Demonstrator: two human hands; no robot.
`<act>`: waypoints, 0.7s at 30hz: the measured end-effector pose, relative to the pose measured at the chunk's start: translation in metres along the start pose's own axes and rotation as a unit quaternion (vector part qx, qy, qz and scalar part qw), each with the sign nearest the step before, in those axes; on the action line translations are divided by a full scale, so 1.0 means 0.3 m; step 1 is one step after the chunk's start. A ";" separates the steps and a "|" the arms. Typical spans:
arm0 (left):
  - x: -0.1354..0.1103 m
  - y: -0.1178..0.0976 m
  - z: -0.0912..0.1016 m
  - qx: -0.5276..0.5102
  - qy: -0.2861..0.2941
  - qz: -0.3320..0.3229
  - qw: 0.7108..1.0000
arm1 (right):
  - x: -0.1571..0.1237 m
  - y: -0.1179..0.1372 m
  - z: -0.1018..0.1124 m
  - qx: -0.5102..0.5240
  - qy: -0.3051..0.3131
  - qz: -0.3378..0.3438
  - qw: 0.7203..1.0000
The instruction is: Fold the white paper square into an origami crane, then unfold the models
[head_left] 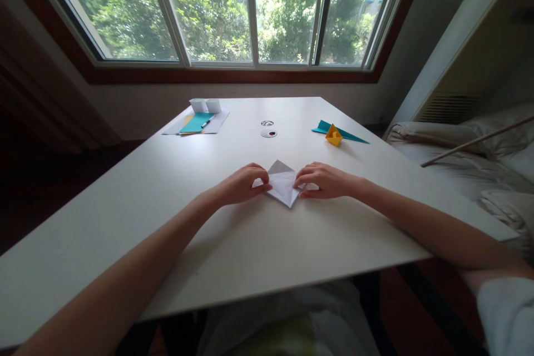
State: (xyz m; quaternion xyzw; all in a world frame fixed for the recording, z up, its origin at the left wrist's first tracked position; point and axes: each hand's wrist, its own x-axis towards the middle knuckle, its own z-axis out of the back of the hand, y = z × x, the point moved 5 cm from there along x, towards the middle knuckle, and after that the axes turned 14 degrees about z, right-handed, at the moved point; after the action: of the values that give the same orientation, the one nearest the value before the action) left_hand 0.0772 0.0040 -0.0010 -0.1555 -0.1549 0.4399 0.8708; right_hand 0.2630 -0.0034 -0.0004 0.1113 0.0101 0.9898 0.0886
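Head view: two bare hands are on one folded paper.
Left side: the left hand (242, 183) has its fingers (257, 173) bent close together, pinching the left corner of the white paper (282, 183).
Right side: the right hand (323, 181) pinches the right corner the same way.
Paper: folded, pointy at the near end, lying in the middle of the counter (250, 250) between both hands.
Far right: a yellow paper boat (334, 134) sits on a teal paper (352, 136).
Far left: a teal sheet (195, 123) with a pen (206, 122) on it, and two white cups (205, 105) just behind.
Far middle: two small round things (268, 133), too small to tell.
Right: a bed (479, 169) with pale covers.
Farthest: a window (217, 11) full of green trees.
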 end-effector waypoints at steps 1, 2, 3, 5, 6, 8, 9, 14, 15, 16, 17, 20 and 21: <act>-0.001 0.002 -0.005 0.005 0.000 -0.008 1.000 | -0.004 -0.006 0.002 0.020 -0.003 -0.002 1.000; -0.002 0.004 -0.012 0.008 0.002 -0.016 1.000 | -0.008 -0.013 0.003 0.035 -0.007 -0.006 0.999; -0.002 0.006 -0.017 0.008 0.005 -0.022 1.000 | -0.011 -0.019 0.004 0.044 -0.012 -0.009 0.999; -0.003 0.011 -0.024 0.005 0.006 -0.029 1.000 | -0.015 -0.027 0.004 0.050 -0.020 -0.015 0.998; -0.003 0.014 -0.026 0.004 0.004 -0.032 0.999 | -0.016 -0.030 0.003 0.049 -0.022 -0.017 0.998; -0.003 0.017 -0.026 0.005 0.001 -0.035 0.999 | -0.015 -0.031 0.001 0.043 -0.022 -0.019 0.999; -0.003 0.018 -0.026 0.003 0.001 -0.035 0.999 | -0.014 -0.031 0.001 0.040 -0.021 -0.020 0.999; -0.001 0.021 -0.021 -0.027 0.003 -0.038 0.999 | -0.013 -0.032 0.009 0.039 -0.015 -0.023 0.999; 0.000 0.022 -0.020 -0.030 0.002 -0.039 0.999 | -0.013 -0.032 0.010 0.039 -0.013 -0.023 0.999; 0.000 0.023 -0.019 -0.032 0.001 -0.039 0.999 | -0.014 -0.033 0.012 0.040 -0.011 -0.024 0.999; 0.001 0.024 -0.019 -0.031 0.001 -0.039 0.999 | -0.014 -0.034 0.013 0.041 -0.009 -0.026 0.999; 0.002 0.026 -0.018 -0.026 0.003 -0.038 0.999 | -0.017 -0.039 0.011 0.038 -0.006 -0.032 0.999; 0.002 0.027 -0.017 -0.025 0.003 -0.037 0.999 | -0.018 -0.040 0.010 0.037 -0.006 -0.032 0.999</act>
State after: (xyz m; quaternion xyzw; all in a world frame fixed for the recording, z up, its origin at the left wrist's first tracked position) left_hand 0.0739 0.0084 -0.0088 -0.1726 -0.1684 0.4026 0.8830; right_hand 0.2709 0.0075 0.0009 0.1202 0.0496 0.9847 0.1162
